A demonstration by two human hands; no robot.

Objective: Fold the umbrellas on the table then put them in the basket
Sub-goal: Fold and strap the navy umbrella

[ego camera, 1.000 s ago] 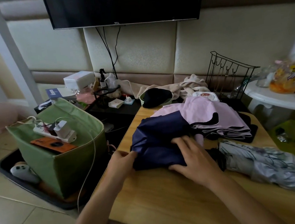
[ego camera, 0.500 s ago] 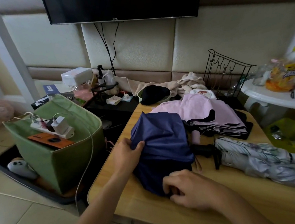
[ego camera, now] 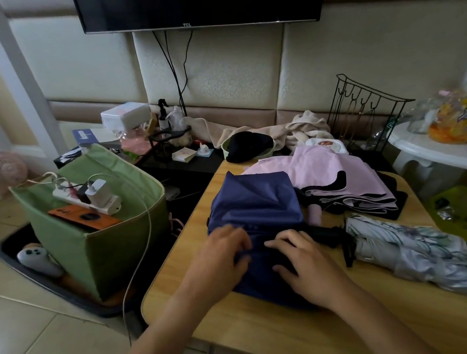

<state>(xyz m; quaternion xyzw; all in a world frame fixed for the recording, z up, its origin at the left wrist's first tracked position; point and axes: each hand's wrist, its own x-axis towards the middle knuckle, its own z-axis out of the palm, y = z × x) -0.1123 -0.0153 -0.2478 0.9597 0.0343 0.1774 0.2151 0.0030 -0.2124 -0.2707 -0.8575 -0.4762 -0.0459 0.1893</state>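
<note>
A light wooden bench (ego camera: pixel 273 332) with rounded corners is seen in a room with padded wall panels and a wall-mounted television (ego camera: pixel 200 0). On the bench a navy umbrella (ego camera: pixel 256 209) is laid near the left edge; a pink umbrella (ego camera: pixel 340 176) is spread just behind it and a white patterned umbrella (ego camera: pixel 427 250) is laid to its right, already rolled. A green fabric basket (ego camera: pixel 88 245) is placed on the floor to the left of the bench, with a power strip (ego camera: pixel 89 196) resting across its top. The navy cloth is pressed by the left hand (ego camera: pixel 223 253), its grip curled into the fabric, and pinched by the right hand (ego camera: pixel 302 259). Compared with half a second ago, both hands are brought together at the middle of the navy umbrella, and its cloth is gathered more tightly.
</note>
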